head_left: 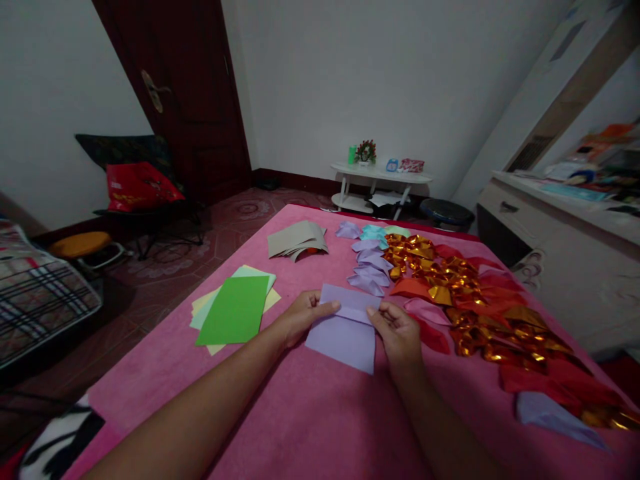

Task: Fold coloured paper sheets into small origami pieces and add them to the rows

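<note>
The left hand [303, 317] and the right hand [400, 330] are both closed on one lilac sheet [345, 343], each pinching one side edge, with the thumb on top. The sheet is between the hands, over the pink table cover [300, 420]; if it touches the cover, I cannot tell. A folded band crosses it from thumb to thumb.

I judge this paper very light, a little stiff when flat but easy to bend, hardly slippery; a hard pull could crease or tear it. The good place to hold is at the two ends of the fold, as the thumbs do now.

Just beyond the grip is a column of lilac folded pieces [369, 280], at least four, and past them one turquoise piece [374, 232]. To the right of the grip are gold shiny pieces [457, 273] and red pieces [530, 380], too crowded for a sure count; one more lilac piece [555, 413] lies nearer to the person.

To the left of the grip, one bright green sheet [235, 310] covers pale green paper [203, 313] and pale yellow paper [273, 301], their number hidden. Farther beyond, to the left, is one grey stack [297, 238] of several sheets.
</note>
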Demonstrator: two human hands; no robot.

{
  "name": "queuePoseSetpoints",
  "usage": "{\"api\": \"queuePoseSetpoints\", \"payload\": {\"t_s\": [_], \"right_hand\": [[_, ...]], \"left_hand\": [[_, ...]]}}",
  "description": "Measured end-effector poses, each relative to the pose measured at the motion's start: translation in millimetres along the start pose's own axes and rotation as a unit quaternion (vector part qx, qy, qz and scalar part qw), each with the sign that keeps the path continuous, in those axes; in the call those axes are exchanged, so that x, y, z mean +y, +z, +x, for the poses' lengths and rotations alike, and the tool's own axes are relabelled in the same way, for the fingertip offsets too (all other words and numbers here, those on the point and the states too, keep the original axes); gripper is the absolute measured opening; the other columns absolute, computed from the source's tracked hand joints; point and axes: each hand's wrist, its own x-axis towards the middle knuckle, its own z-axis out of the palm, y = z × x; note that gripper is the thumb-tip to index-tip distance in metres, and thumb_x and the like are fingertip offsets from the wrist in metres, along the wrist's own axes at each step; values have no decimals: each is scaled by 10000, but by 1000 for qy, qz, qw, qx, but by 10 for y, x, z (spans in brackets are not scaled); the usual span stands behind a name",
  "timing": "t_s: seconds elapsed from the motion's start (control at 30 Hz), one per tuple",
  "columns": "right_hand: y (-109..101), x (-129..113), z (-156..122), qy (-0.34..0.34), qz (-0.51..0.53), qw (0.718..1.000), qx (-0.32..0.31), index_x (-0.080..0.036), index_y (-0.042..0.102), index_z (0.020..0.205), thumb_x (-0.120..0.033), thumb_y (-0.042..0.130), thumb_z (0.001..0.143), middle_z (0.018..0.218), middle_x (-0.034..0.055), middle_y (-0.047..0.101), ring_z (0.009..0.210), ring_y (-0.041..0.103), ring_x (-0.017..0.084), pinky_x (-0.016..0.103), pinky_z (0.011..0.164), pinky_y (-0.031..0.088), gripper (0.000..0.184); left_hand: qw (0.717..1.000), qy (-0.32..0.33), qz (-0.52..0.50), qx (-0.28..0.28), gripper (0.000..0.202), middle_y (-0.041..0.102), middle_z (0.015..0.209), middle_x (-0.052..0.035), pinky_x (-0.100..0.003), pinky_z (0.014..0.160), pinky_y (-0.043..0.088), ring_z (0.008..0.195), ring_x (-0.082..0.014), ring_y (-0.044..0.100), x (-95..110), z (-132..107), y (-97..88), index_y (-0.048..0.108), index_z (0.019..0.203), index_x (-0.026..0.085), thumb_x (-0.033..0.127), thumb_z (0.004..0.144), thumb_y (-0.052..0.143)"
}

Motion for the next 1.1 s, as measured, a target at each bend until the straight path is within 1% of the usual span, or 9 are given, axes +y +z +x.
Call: {"api": "queuePoseSetpoints", "payload": {"t_s": [0.23, 0.37, 0.43, 0.5, 0.67, 0.77, 0.83, 0.93, 1.1], "right_hand": [[42, 43, -13, 21, -50, 998, -34, -186, 515, 1014, -353, 674, 702, 621, -33, 573, 556, 570, 149, 248, 543, 446, 389], [68, 101, -19, -20, -187, 981, -38, -209, 513, 989, -314, 651, 699, 541, -72, 502, 483, 505, 128, 225, 493, 394, 338], [76, 117, -24, -40, -249, 967, -39, -221, 519, 923, -306, 637, 702, 527, -75, 481, 468, 484, 126, 221, 474, 370, 264], [81, 113, -33, -51, -302, 951, -47, -231, 509, 887, -289, 617, 715, 528, -75, 478, 465, 481, 127, 221, 468, 357, 212], [87, -6, -83, -86, -410, 907, -48, -223, 493, 1021, -226, 638, 674, 810, 22, 618, 677, 589, 196, 298, 613, 447, 376], [73, -107, -124, -187, -426, 885, -28, -195, 511, 1064, -124, 598, 652, 1082, 111, 577, 974, 554, 261, 385, 847, 432, 427], [42, -157, -160, -231, -414, 878, -63, -196, 560, 938, -50, 500, 671, 1036, 99, 590, 1005, 536, 252, 388, 892, 409, 310], [-44, -205, -234, -217, -385, 877, -187, -208, 578, 786, 25, 400, 602, 903, 50, 623, 931, 566, 212, 359, 866, 425, 346], [-206, -266, -340, -152, -328, 890, -277, -211, 599, 995, 34, 389, 483, 1149, 65, 587, 1122, 516, 215, 381, 991, 381, 605]], "left_hand": [[960, 78, 252, 90, 309, 605, 715, -16, -233, 552, 418, 603, -132, 546, -40, -34, -98, 617, 886, 122, 273, 646, 741], [781, 212, 544, 220, 632, 609, 1045, -79, -374, 814, 445, 952, -241, 555, -2, -250, -83, 485, 1222, 202, 192, 644, 740], [702, 289, 611, 224, 548, 561, 1138, -106, -413, 888, 406, 1065, -263, 495, 22, -365, -54, 487, 1213, 197, 177, 705, 693], [665, 345, 640, 172, 358, 568, 1110, -103, -401, 885, 400, 1042, -245, 499, 38, -440, -30, 540, 1147, 196, 159, 795, 595], [706, 291, 645, -35, 306, 626, 1085, -98, -359, 893, 432, 986, -215, 559, 6, -422, -47, 598, 1149, 200, 188, 858, 505], [755, 229, 613, -46, 374, 605, 1187, -108, -367, 966, 429, 1077, -228, 554, -35, -392, -114, 589, 1206, 194, 233, 836, 548], [771, 215, 597, -52, 405, 571, 1267, -102, -372, 1016, 404, 1151, -227, 525, -49, -396, -171, 577, 1237, 197, 209, 834, 536], [787, 203, 576, -85, 523, 523, 1346, -72, -368, 1063, 371, 1228, -195, 485, -36, -398, -266, 544, 1281, 220, 44, 800, 438], [823, 184, 515, -153, 644, 549, 1322, -45, -365, 1062, 383, 1227, -163, 500, 64, -343, -416, 555, 1264, 252, -61, 733, 369]]}}
